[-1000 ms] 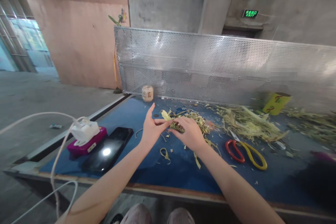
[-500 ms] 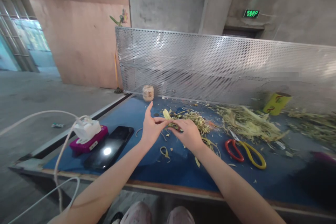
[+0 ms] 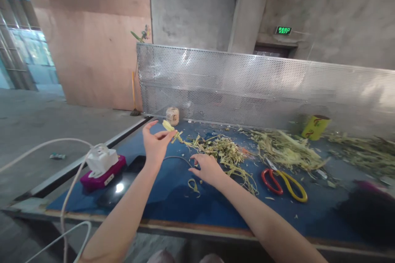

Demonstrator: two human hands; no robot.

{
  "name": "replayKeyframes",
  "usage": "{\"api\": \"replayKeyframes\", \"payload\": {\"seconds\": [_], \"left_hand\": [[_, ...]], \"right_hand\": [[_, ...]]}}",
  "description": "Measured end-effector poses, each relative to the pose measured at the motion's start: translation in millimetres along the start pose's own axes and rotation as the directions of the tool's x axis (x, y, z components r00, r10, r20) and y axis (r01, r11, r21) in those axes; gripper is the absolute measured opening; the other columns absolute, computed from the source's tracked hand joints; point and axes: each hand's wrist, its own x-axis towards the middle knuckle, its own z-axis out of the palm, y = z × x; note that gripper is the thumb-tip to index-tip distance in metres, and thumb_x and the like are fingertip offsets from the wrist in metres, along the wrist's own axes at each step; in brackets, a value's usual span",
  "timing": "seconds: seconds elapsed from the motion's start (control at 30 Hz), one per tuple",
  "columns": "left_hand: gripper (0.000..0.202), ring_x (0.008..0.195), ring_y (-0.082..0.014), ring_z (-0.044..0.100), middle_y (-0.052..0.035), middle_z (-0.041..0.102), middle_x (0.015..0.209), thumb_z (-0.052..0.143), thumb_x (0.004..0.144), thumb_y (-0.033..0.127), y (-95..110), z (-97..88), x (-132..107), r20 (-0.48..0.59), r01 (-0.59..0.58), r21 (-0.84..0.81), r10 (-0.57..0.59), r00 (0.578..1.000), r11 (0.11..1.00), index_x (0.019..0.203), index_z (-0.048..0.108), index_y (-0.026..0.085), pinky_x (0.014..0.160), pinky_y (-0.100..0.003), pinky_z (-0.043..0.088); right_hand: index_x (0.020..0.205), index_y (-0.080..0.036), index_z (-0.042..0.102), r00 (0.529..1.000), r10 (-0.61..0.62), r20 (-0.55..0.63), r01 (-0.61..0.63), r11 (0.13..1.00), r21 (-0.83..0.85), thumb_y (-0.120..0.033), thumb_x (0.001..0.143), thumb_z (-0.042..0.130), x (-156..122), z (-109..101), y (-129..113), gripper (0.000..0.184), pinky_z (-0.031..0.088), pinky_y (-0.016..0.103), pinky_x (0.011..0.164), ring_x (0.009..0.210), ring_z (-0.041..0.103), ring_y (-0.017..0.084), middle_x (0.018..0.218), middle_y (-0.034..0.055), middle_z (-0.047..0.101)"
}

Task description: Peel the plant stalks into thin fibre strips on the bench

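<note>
My left hand [image 3: 156, 144] is raised above the blue table [image 3: 173, 201] and pinches a pale yellow-green husk strip [image 3: 171, 130] between thumb and fingers. The strip trails right toward a heap of shredded plant scraps [image 3: 225, 150]. My right hand [image 3: 206, 168] hovers low over the table beside that heap, with its fingers curled loosely and apart and nothing visible in them. A curled husk scrap [image 3: 194, 185] lies just below it.
Red-and-yellow scissors [image 3: 284, 181] lie right of my right hand. A black phone [image 3: 119, 187] and a magenta box with a white charger [image 3: 100, 164] sit at the left. A small jar [image 3: 172, 116], a yellow cup [image 3: 314, 127] and a perforated metal screen [image 3: 262, 86] stand behind. More husks [image 3: 286, 152] lie at the right.
My left hand has lifted up and to the left, pulling the husk strip away from the heap. My right hand let go and dropped lower toward the table. The view has tilted up slightly.
</note>
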Motion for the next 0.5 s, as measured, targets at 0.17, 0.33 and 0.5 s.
{"api": "replayKeyframes", "payload": {"seconds": [0.17,0.33,0.5], "left_hand": [[0.065,0.053,-0.0122,0.06,0.0036,0.064,0.055,0.073,0.052,0.02,-5,4.4,-7,0.137,0.048,0.008,-0.049,0.989,0.999,0.107,0.037,0.019,0.061,-0.025,0.049],[0.067,0.051,-0.012,0.06,0.0042,0.063,0.054,0.073,0.052,0.02,-4,5.9,-8,0.182,0.083,-0.025,-0.077,0.98,0.996,0.109,0.038,0.018,0.057,-0.023,0.048],[0.065,0.051,-0.0119,0.059,0.0043,0.063,0.053,0.072,0.053,0.022,-2,4.4,-7,0.173,0.067,0.021,-0.07,0.982,0.997,0.11,0.04,0.016,0.06,-0.025,0.048]], "right_hand": [[0.103,-0.019,0.054,0.996,0.02,0.082,-0.014,0.997,-0.071,-0.019,0.074,0.055,7,5,-5,0.029,0.039,0.032,0.074,0.084,0.057,0.019,0.083,0.0047,0.063],[0.097,-0.016,0.055,0.998,0.01,0.069,-0.004,0.997,-0.081,-0.009,0.074,0.048,11,10,-7,0.025,0.038,0.034,0.076,0.085,0.055,0.021,0.084,0.0075,0.062],[0.085,-0.016,0.054,0.998,0.008,-0.07,-0.007,1.0,0.008,-0.006,0.073,0.043,10,-4,17,0.019,0.04,0.028,0.075,0.08,0.054,0.017,0.084,0.0071,0.06]]}}
